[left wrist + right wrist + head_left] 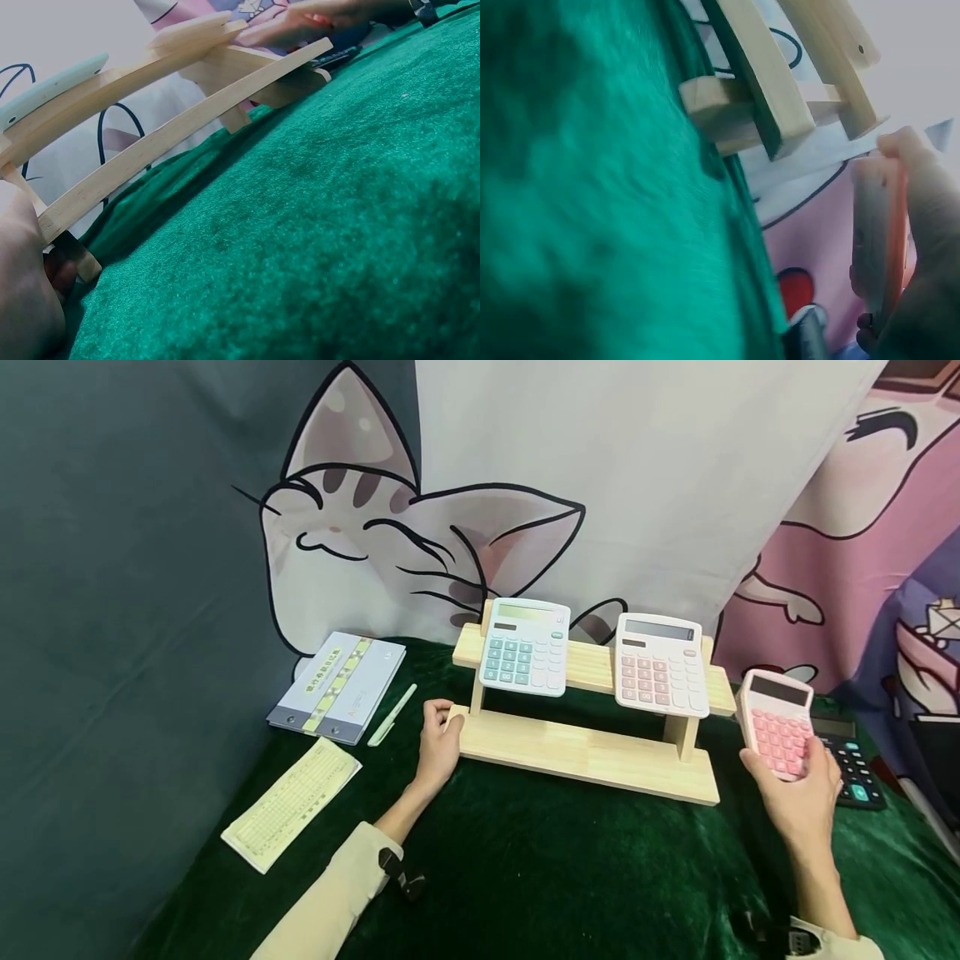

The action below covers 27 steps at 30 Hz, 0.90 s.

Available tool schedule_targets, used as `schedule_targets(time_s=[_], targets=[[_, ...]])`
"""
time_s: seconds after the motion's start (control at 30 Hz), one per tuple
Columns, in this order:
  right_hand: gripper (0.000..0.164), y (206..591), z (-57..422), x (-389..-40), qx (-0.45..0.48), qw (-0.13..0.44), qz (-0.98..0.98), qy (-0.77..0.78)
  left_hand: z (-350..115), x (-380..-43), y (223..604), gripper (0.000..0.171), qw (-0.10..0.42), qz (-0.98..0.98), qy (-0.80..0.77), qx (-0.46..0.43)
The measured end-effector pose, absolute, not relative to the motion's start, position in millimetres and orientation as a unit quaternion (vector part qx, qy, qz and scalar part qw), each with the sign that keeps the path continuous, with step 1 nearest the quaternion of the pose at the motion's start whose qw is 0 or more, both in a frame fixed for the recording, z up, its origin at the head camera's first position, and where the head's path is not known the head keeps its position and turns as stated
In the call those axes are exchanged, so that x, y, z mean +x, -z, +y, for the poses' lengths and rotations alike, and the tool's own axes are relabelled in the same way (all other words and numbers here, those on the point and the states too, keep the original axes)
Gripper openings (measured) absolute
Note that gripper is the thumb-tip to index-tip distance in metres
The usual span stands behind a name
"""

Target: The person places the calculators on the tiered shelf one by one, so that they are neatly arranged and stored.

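A two-tier wooden stand (585,752) stands on green cloth. On its upper shelf lean a white calculator with blue keys (525,647) and a white calculator with pale pink keys (662,664). My left hand (437,747) grips the left end of the stand's lower board, thumb on top; in the left wrist view the hand (26,277) is partly cut off. To the right of the stand, my right hand (802,797) holds a pink-keyed calculator (780,727) by its lower part, raised in front of a black calculator (855,772). The right wrist view shows the held calculator (881,232) edge-on.
Left of the stand lie a grey-and-white notebook (337,685) with a patterned band, a pale green pen (392,716) and a yellow form pad (292,802). A cat-printed curtain (637,485) hangs behind. Dark green cloth (570,868) covers the surface in front.
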State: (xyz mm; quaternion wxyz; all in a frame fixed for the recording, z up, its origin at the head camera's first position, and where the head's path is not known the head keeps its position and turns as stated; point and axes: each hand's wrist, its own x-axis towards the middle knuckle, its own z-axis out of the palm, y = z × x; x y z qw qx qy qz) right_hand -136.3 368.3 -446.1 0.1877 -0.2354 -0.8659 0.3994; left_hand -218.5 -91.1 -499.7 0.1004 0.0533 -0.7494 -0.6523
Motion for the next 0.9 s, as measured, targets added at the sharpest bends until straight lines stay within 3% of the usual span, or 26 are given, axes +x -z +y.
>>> schedule_targets(time_s=[0.27, 0.5, 0.67, 0.9], targets=[[0.083, 415, 353, -132, -0.204, 0.281, -0.829, -0.439, -91, -218, 497, 0.03, 0.102, -0.749, 0.652, 0.057], [0.082, 392, 327, -120, -0.106, 0.349, -0.811, -0.457, -91, -219, 498, 0.031, 0.094, -0.75, 0.652, 0.057], [0.087, 380, 303, -112, -0.036, 0.34, -0.813, -0.471, -91, -219, 498, 0.03, 0.096, -0.752, 0.65, 0.057], [0.1, 378, 280, -105, 0.107, 0.268, -0.821, -0.493, -90, -218, 499, 0.032, 0.094, -0.75, 0.652, 0.055]])
